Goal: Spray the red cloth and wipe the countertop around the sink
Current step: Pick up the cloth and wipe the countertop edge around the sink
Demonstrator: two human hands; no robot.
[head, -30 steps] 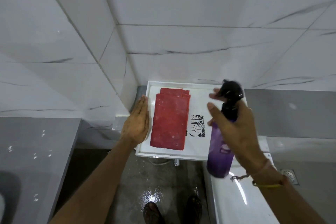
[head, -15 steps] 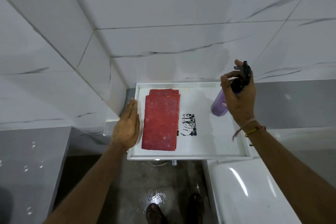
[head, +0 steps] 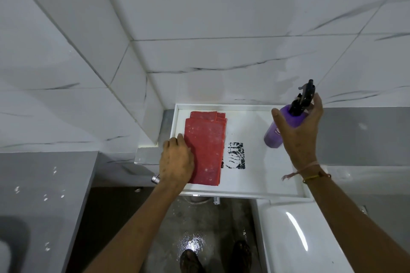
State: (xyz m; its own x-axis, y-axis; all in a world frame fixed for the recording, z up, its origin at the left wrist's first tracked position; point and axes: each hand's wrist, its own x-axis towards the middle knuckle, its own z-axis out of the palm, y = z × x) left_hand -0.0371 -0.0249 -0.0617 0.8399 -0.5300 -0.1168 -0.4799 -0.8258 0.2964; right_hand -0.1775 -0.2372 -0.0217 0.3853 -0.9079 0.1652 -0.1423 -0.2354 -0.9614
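red cloth [head: 204, 150]: we see it folded flat in several layers, lying in the left half of the white tray [head: 261, 184], long side running front to back.
cloth handling: we judge it light, soft and limp. it will sag and unfold if we lift it by one corner. we take it across the whole folded stack, fingers under the left edge and thumb on top, so the layers stay together.
left hand [head: 176, 162]: we rest it on the left edge of the cloth, fingers curled over that edge. whether they already pinch the fabric we cannot tell.
spray bottle [head: 281, 131]: purple body, black trigger head, standing in the right rear part of the tray, well apart from the cloth.
bottle handling: we judge it rigid and smooth, possibly slick if wet. we hold it around the neck below the trigger.
right hand [head: 297, 133]: we have it spread wide around the bottle's upper body, thumb out to the left and fingers by the trigger head. a firm clasp is not evident.
black print [head: 235, 155]: a dark mark on the tray floor just right of the cloth.
surroundings: marble-look wall tiles [head: 221, 17] behind, a grey countertop [head: 44, 184] to the left, a wet floor [head: 195, 228] below.
task stage: we judge the wiping not yet begun.
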